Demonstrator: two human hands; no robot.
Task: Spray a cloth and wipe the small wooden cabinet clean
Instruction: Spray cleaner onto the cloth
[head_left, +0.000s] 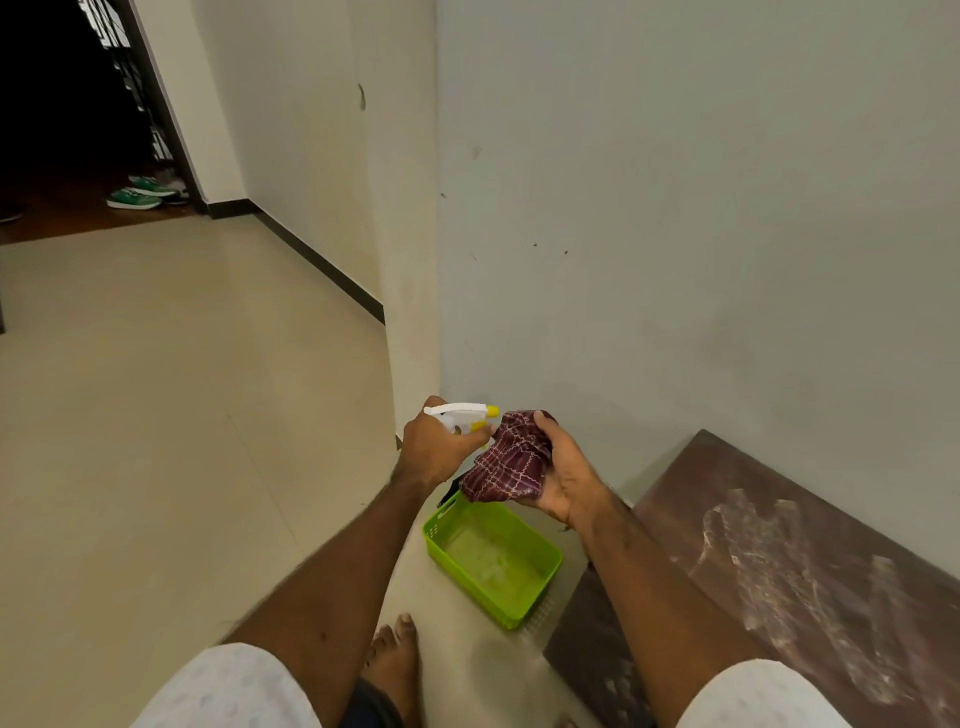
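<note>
Cloth: maroon check, bunched, held up in the air above the basket; the dust on the cabinet suggests no wiping has been done.
Right hand: clamped round the cloth from the right, thumb over its top edge.
Spray bottle: white trigger head, yellow nozzle aimed at the cloth and just beside it; body hidden behind the hand.
Left hand: closed round the bottle neck, 1 finger across the trigger.
Cabinet: low, dark wood, against the wall at right; top streaked with pale dust. Neither hand touches it.
Risk 1: nozzle sits near the cloth's upper edge, so mist could pass over it onto the wall.
Risk 2: bunched folds would take spray on 1 face only, leaving dry patches that smear the dust.
Risk 3: overwetting may drip; the basket below should catch most, but a miss onto the tiled floor beside the bare foot means a slip.
Basket: 1 green slotted plastic tray on the floor between foot and cabinet; nothing visible inside. A dark object behind its far corner, cannot tell what.
</note>
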